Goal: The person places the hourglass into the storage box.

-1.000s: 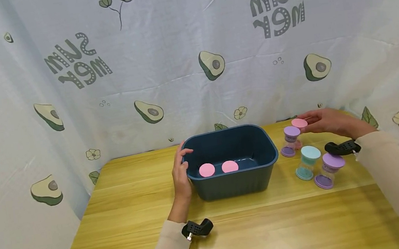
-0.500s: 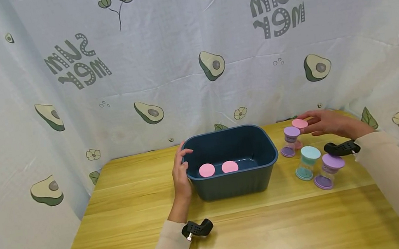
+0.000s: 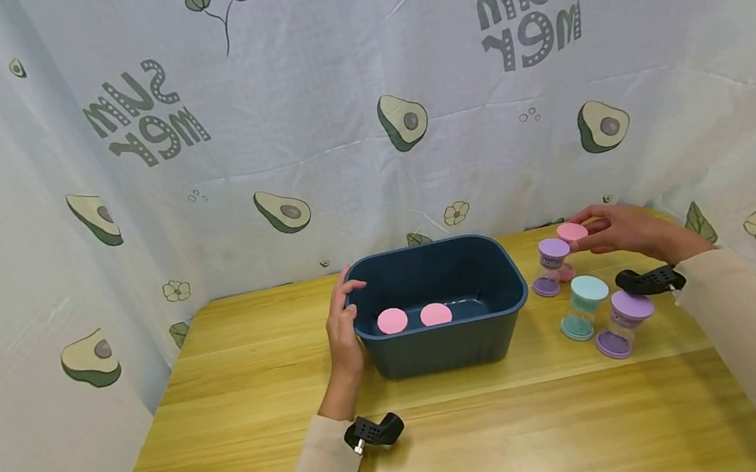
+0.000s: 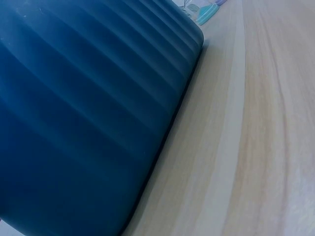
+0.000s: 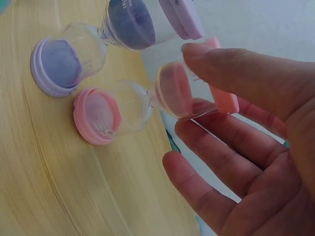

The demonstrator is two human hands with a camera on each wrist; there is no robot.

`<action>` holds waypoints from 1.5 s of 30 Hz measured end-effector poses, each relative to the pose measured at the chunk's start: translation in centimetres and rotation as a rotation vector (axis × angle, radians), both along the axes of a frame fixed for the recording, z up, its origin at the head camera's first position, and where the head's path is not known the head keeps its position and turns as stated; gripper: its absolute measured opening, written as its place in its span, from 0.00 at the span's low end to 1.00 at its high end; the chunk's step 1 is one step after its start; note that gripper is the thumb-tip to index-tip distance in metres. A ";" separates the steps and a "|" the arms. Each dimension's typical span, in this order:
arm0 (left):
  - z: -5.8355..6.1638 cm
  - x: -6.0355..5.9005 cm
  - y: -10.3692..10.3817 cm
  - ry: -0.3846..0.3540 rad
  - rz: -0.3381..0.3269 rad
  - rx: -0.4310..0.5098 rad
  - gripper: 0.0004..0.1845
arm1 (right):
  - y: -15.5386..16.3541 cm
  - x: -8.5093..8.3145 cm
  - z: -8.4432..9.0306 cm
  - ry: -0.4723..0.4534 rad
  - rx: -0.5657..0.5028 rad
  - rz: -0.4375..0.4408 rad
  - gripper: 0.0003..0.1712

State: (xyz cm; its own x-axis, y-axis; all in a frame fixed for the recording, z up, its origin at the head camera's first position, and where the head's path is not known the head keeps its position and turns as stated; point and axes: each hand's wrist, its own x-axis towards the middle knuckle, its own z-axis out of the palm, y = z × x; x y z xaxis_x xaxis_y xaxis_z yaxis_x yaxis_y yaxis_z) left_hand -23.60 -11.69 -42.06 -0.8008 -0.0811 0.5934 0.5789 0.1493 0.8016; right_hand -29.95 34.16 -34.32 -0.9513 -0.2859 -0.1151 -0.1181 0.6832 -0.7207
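Fingers [image 5: 231, 73] around pink hourglass [image 5: 147, 105]

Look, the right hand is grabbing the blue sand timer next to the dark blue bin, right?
Not quite. The right hand is closing on the pink sand timer, as the right wrist view shows. The blue sand timer stands untouched beside the dark blue bin.

Six sand timers are being counted in all: two pink ones [image 3: 392, 321] [image 3: 435, 314] inside the single blue bin [image 3: 448, 341] at frame centre, and four standing at right, namely one pink [image 3: 571, 234], two purple [image 3: 552, 266] [image 3: 621, 324] and one teal [image 3: 581, 308].
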 end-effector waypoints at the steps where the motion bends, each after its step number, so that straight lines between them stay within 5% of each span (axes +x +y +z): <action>1: 0.0 0.0 0.0 0.001 0.000 0.000 0.23 | 0.0 0.0 0.1 0.000 0.003 -0.005 0.39; 15: 0.2 -0.1 0.0 -0.020 -0.005 0.012 0.23 | 0.9 0.7 1.0 0.025 0.007 -0.070 0.38; 34: 0.4 0.0 0.0 -0.035 0.002 0.015 0.22 | 0.4 2.8 5.1 0.142 0.024 -0.208 0.44; 45: 0.7 0.2 0.0 -0.044 0.011 0.007 0.23 | -1.3 5.2 8.0 0.238 -0.109 -0.294 0.38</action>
State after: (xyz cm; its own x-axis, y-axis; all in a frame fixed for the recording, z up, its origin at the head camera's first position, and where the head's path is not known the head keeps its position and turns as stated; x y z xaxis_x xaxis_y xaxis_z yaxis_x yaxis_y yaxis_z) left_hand -23.38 -11.66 -41.40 -0.8250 -0.0939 0.5572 0.5416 0.1496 0.8272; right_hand -24.76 32.89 -26.28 -0.9909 0.0040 0.1346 -0.1016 0.6337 -0.7668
